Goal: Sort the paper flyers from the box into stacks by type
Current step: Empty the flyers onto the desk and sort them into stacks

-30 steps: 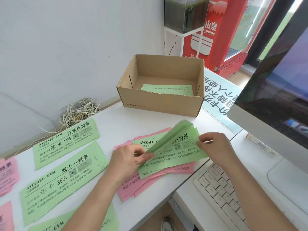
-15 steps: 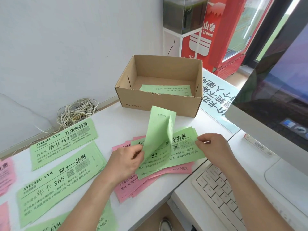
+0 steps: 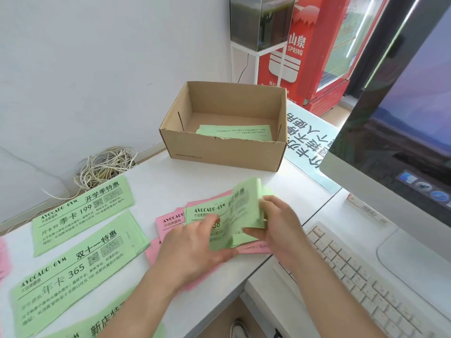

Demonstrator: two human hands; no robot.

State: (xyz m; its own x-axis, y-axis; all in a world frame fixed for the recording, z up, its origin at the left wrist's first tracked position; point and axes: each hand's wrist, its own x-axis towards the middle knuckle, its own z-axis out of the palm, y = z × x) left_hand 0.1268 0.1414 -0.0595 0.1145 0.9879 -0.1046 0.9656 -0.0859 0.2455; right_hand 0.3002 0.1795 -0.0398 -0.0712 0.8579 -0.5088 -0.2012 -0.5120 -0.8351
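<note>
box (image 3: 227,154) far-centre, flyers (image 3: 235,132) inside | sorted stacks (image 3: 80,215) left | mixed pile (image 3: 170,222) centre | keyboard (image 3: 366,276) right-near

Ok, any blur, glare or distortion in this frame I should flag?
Head view: motion blur smears the green flyers gripped by the left hand and right hand, while print on the sorted green stack at left reads sharp. Head view again: the wide-angle lens bows the monitor edge, and daylight washes out the top right corner.

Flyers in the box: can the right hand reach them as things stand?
Probably yes: the box is open-topped, nothing covers its flyers; but the right hand must first release the green flyer it grips.
</note>
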